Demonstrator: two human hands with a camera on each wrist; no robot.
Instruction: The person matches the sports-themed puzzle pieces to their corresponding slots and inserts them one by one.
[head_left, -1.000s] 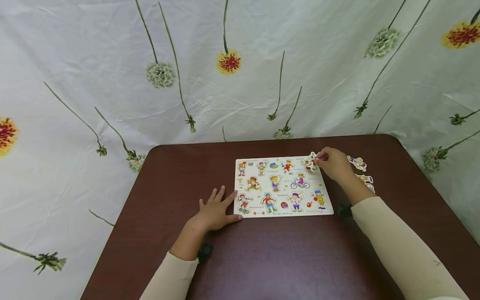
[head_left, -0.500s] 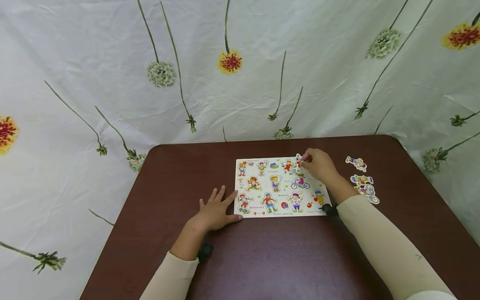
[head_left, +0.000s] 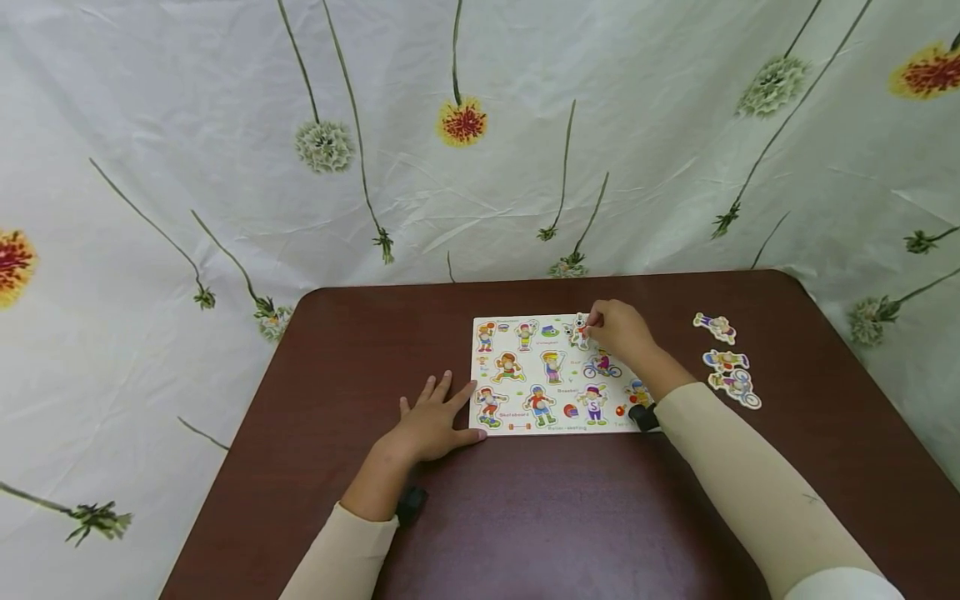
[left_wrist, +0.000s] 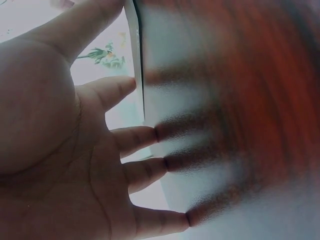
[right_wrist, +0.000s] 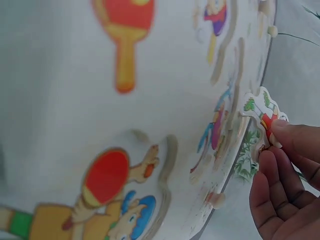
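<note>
Pinching a red-clad figure piece (right_wrist: 267, 120) between thumb and fingertips, the right grip (head_left: 621, 329) holds it above or on the far part of the puzzle board (head_left: 532, 371); which, I cannot tell. Well left of that grip, the left grip (head_left: 429, 429) lies with fingers spread, thumb and forefinger touching the board's edge. Right of the right grip, three loose pieces (head_left: 715, 327) lie on the bench (head_left: 525, 517).
</note>
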